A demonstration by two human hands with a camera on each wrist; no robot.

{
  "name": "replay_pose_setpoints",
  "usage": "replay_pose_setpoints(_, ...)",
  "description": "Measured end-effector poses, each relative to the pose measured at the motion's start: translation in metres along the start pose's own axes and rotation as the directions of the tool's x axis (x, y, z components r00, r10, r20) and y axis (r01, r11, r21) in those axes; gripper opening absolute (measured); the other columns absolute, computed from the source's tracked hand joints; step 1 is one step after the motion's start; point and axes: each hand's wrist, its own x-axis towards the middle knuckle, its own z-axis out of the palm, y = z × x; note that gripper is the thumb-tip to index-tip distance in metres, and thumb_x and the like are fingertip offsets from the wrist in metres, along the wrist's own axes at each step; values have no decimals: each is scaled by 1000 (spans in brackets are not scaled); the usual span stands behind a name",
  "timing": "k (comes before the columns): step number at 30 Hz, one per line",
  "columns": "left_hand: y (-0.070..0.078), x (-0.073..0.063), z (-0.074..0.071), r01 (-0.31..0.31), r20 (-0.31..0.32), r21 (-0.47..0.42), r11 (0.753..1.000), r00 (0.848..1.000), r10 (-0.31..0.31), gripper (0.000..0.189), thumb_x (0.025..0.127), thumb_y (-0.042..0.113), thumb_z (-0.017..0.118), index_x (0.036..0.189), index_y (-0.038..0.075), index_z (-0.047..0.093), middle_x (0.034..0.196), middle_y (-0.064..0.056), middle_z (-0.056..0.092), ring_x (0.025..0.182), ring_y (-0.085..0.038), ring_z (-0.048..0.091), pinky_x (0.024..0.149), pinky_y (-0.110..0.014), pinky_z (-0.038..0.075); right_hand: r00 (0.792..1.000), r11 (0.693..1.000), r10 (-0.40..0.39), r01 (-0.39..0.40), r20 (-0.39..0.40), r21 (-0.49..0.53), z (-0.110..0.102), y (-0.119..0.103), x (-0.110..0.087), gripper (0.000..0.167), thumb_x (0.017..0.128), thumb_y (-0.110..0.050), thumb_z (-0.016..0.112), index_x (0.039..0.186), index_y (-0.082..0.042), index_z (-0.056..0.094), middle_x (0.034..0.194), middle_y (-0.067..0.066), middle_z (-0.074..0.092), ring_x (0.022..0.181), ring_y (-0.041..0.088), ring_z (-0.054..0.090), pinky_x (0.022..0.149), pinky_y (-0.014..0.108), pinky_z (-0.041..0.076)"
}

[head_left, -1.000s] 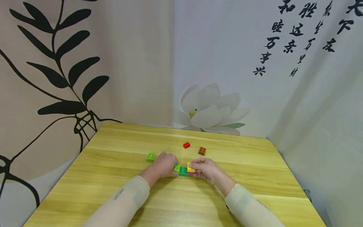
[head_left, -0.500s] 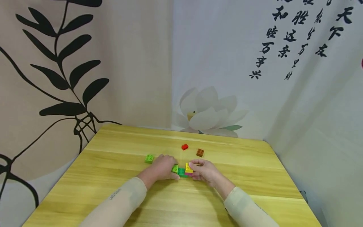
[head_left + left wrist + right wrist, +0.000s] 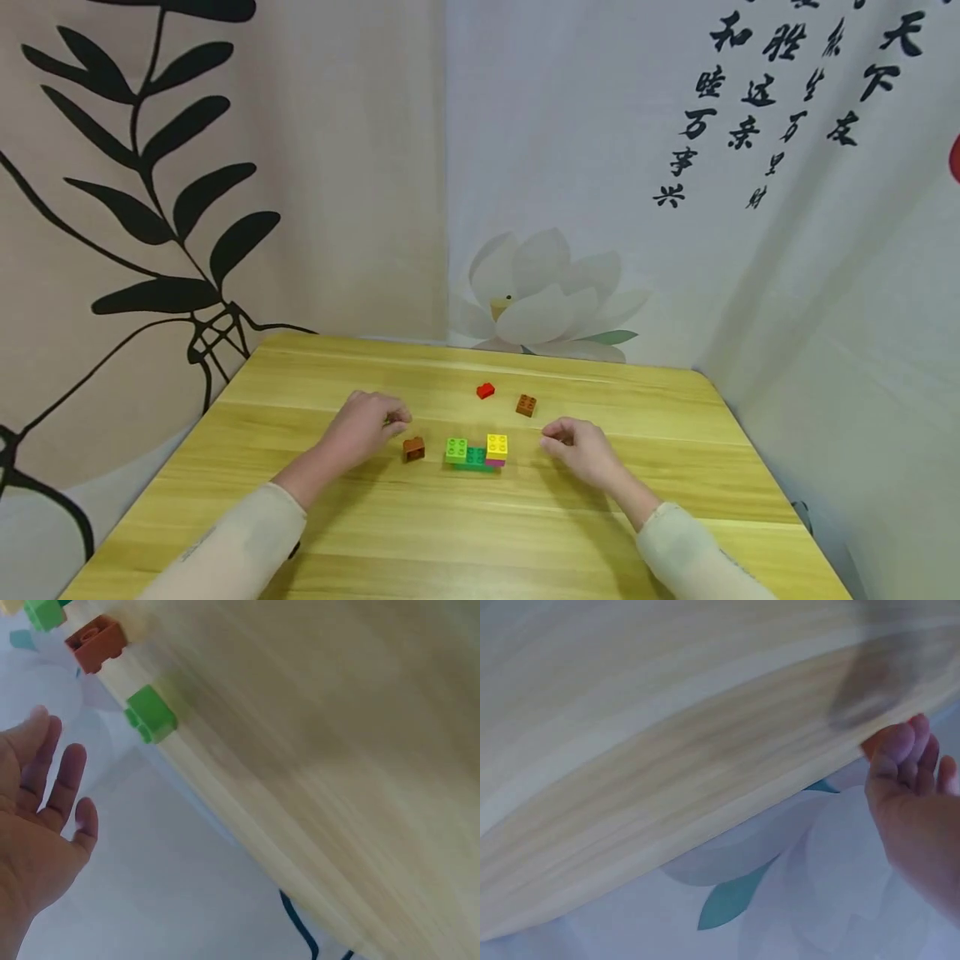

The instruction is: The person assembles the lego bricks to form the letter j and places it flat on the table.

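A small toy-brick build stands on the table between the hands. It has a dark green base [image 3: 475, 457], a light green brick [image 3: 457, 450] on its left, and a yellow brick [image 3: 497, 446] over a magenta one [image 3: 495, 462] on its right. My left hand [image 3: 363, 427] hovers left of it, fingers loosely bent and holding nothing. A loose light green brick [image 3: 150, 714] lies by its fingertips, mostly hidden by that hand in the head view. Between hand and build, a brown brick [image 3: 413, 449] rests tipped over. Right of the build, my right hand [image 3: 583, 450] hangs with relaxed fingers, holding nothing.
Farther back on the wooden table [image 3: 600, 533] lie a red brick [image 3: 485, 391] and another brown brick [image 3: 527, 406]. Behind the table's far edge hangs a printed curtain [image 3: 360, 183] with leaves, a lotus and black characters.
Both hands have let go of the build and drawn apart, the left toward the loose green brick, the right to the right. The tipped brown brick has come into view.
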Motion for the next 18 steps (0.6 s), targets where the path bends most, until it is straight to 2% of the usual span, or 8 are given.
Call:
replay_pose_setpoints(2, 0, -8, -1, -14, -8, 5, 1000, 1000, 15, 8, 97, 25, 79, 91, 20, 80, 79, 11, 74, 75, -9, 64, 98, -48, 49, 998, 993, -58, 55, -26, -109, -1, 4, 7, 21, 102, -21, 74, 118, -7, 76, 105, 0, 77, 91, 13, 68, 78, 30, 59)
replay_pose_setpoints(5, 10, -17, 3, -102, -22, 85, 991, 994, 105, 14, 97, 33, 79, 92, 20, 80, 84, 7, 76, 83, -16, 68, 98, -49, 51, 989, 960, -142, 126, -48, -249, -3, 7, 23, 21, 101, -20, 75, 118, -7, 76, 111, 3, 79, 95, 17, 73, 86, 39, 63)
replay_pose_setpoints(7, 24, -21, 8, -181, -17, 172, 968, 982, 187, 23, 97, 39, 78, 103, 17, 81, 102, 2, 79, 102, -21, 72, 104, -51, 52, 981, 933, -184, 153, -65, -325, -4, 5, 34, 23, 101, -21, 76, 120, -7, 76, 117, 7, 79, 99, 22, 75, 90, 45, 63)
replay_pose_setpoints(10, 48, -23, 20, -297, 31, 272, 915, 953, 300, 44, 98, 46, 76, 125, 12, 75, 130, -5, 75, 126, -27, 66, 116, -54, 49, 978, 912, -191, 145, -85, -383, -5, 1, 51, 26, 101, -21, 76, 124, -9, 76, 126, 10, 77, 106, 28, 75, 94, 51, 62)
replay_pose_setpoints(13, 69, -24, 33, -333, 103, 293, 896, 943, 316, 62, 99, 53, 72, 144, 12, 65, 146, -7, 66, 138, -27, 61, 122, -50, 45, 980, 909, -172, 117, -103, -400, -3, -3, 65, 30, 101, -23, 76, 128, -10, 74, 131, 11, 76, 111, 30, 74, 94, 51, 62)
replay_pose_setpoints(18, 88, -24, 45, -317, 178, 268, 910, 944, 276, 73, 99, 55, 70, 157, 12, 53, 152, -9, 61, 140, -28, 59, 123, -47, 45, 981, 911, -141, 77, -130, -405, 7, -7, 78, 34, 99, -27, 79, 128, -10, 74, 133, 11, 75, 115, 31, 72, 99, 51, 60)
